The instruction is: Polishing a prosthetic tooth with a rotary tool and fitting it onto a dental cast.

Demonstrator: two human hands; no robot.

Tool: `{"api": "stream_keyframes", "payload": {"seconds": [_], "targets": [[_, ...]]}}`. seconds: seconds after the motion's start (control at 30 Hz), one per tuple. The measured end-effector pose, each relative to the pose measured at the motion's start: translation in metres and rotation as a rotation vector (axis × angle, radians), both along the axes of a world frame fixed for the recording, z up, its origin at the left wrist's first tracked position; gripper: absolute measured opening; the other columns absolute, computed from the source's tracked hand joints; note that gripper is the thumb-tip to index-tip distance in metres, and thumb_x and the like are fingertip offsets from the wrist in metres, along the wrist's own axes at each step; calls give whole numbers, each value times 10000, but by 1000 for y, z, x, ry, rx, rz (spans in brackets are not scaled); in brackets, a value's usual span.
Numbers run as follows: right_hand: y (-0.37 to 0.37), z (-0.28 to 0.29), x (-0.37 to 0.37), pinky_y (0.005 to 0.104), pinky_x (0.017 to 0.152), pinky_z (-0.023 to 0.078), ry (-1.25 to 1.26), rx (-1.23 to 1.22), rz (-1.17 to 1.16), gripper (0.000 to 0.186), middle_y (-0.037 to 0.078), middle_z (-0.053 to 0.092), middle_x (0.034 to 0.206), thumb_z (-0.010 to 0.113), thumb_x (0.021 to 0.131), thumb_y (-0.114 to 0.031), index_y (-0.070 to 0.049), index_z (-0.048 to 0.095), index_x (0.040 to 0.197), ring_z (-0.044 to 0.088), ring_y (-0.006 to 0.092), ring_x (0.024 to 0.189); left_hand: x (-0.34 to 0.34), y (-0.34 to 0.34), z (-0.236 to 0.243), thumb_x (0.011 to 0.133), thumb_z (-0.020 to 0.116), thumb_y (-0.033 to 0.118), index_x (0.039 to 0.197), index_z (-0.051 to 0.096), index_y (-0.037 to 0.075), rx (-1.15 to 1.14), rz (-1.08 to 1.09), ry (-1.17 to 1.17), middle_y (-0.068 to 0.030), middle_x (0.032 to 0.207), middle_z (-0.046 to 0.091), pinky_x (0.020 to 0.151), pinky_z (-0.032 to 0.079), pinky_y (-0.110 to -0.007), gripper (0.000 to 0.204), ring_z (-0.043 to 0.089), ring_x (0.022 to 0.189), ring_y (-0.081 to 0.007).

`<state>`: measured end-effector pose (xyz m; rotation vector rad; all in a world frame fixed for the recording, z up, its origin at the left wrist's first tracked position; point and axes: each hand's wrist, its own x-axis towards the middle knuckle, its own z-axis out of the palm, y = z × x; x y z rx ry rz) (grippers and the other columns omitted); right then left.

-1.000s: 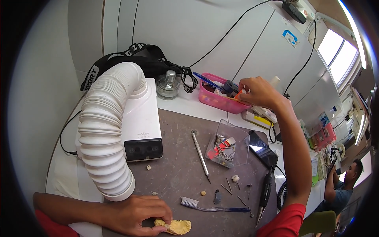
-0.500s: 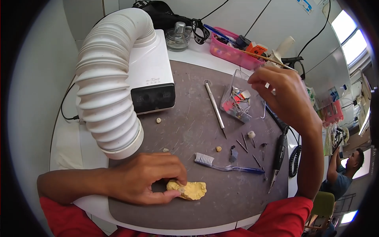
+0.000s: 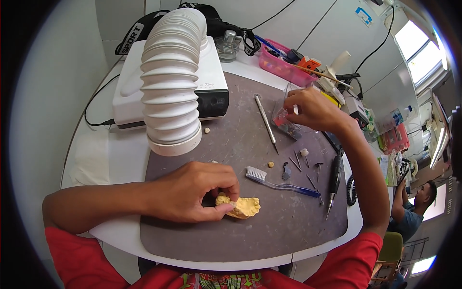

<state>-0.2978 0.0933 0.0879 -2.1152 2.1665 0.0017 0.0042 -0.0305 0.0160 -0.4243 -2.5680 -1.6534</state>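
On the brown mat, my left hand (image 3: 199, 192) is closed round the left end of a yellow plaster dental model (image 3: 248, 208). Its thumb and forefinger pinch there, over a small pale piece that is mostly covered. At the far right, my right hand (image 3: 313, 110) reaches over a clear plastic box (image 3: 284, 126) of small metal bits and red pieces. The fingers of this hand are curled together at the box. Something small and whitish shows by them, too unclear to name. The hand hides much of the box.
A white ribbed hose (image 3: 171, 96) arches from a white machine (image 3: 130, 91). A toothbrush (image 3: 284, 187), a metal hand tool (image 3: 265, 120), a black rotary handpiece (image 3: 335, 178) and several burs lie on the mat. Behind stands a pink basket (image 3: 279, 70). Another person (image 3: 411, 212) sits far right.
My right hand has come down and left, onto the clear box. My left hand keeps its grip on the model. The whole view has shifted, with the hose now further right.
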Motion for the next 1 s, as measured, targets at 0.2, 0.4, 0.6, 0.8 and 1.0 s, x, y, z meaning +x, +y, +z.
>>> {"api": "stream_keyframes", "payload": {"seconds": [0.2, 0.4, 0.6, 0.8, 1.0], "targets": [[-2, -2, 2, 384, 680, 474, -90, 51, -37, 285, 105, 632, 774, 785, 784, -223, 0, 608, 798, 626, 269, 741, -3, -1, 0, 856, 712, 75, 919, 620, 12, -3, -10, 4, -82, 946, 650, 686, 524, -291, 128, 635, 798, -185], [-3, 5, 18, 387, 730, 512, -58, 84, -199, 288, 115, 717, 869, 800, 783, -222, -14, 686, 946, 680, 258, 818, 0, 0, 0, 851, 712, 75, 921, 621, 14, -2, -4, 6, -80, 947, 647, 678, 525, -291, 131, 636, 813, -185], [-2, -4, 8, 382, 704, 498, -47, 61, -194, 291, 102, 680, 827, 807, 752, -196, -12, 666, 928, 655, 260, 772, -2, 1, -3, 827, 730, 74, 929, 626, 19, 31, -13, 9, -78, 958, 645, 683, 529, -301, 155, 637, 824, -198], [0, -8, 5, 368, 709, 501, -106, 19, -175, 313, 123, 671, 808, 819, 737, -198, 7, 638, 890, 656, 245, 776, -2, 1, -4, 806, 741, 66, 930, 626, 22, 27, -15, 15, -75, 975, 640, 687, 527, -304, 175, 632, 849, -197], [-1, -9, 3, 354, 694, 481, -133, 28, -162, 327, 96, 637, 762, 820, 738, -172, 6, 556, 811, 607, 211, 718, -3, 0, -5, 793, 747, 59, 917, 621, 25, 38, -18, 38, -75, 969, 637, 685, 523, -304, 180, 622, 828, -194]]}}
